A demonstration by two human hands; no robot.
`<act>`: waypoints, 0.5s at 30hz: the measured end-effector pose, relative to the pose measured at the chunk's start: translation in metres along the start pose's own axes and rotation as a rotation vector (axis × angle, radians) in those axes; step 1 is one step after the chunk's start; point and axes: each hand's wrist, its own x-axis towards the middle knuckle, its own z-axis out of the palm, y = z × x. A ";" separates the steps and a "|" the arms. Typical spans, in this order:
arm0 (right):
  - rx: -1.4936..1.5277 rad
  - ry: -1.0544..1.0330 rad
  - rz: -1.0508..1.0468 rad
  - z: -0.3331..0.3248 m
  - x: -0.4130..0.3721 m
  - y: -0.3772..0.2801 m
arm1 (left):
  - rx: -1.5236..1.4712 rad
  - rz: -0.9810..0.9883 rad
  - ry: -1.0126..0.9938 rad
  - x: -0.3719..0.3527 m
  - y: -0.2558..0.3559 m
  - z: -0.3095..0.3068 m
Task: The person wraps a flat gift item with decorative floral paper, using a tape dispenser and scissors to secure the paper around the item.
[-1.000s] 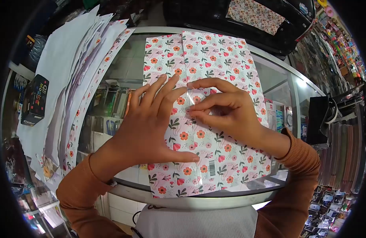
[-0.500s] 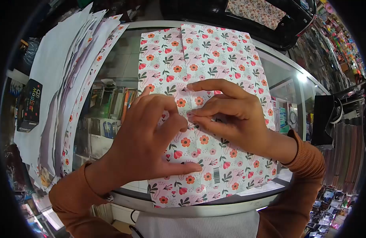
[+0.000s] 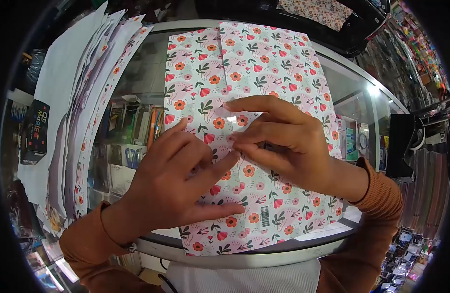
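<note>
Floral wrapping paper [image 3: 269,63], white and pink with orange and red flowers, lies folded flat with one edge overlapping along a lengthwise seam. My right hand [image 3: 288,136] is over the seam, its index fingertip on the paper and its thumb and other fingertips pinched together; what they hold, if anything, is too small to name. A shiny spot shows on the seam between those fingertips. My left hand [image 3: 176,180] is left of the seam with fingers apart, its thumb stretched over the paper and its index fingertip meeting the right thumb tip. A barcode [image 3: 265,216] is near the paper's lower edge.
A glass display counter [image 3: 137,88] with a light metal frame is under the paper. Large loose sheets [image 3: 64,88] stand stacked at the left, beside a black box [image 3: 35,132]. A black printer-like machine [image 3: 352,44] sits behind; shelves of goods are at the right.
My left index finger has straightened toward the right thumb tip from a curled pose. The paper's far end now sits slightly higher and further left in view. My right hand has hardly moved.
</note>
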 end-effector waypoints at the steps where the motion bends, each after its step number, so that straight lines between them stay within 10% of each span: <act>1: 0.001 -0.001 -0.001 0.000 0.000 0.000 | 0.001 -0.002 -0.004 0.000 0.000 0.000; 15: -0.046 0.016 -0.039 -0.004 0.002 0.002 | 0.083 -0.010 -0.053 0.004 0.007 -0.002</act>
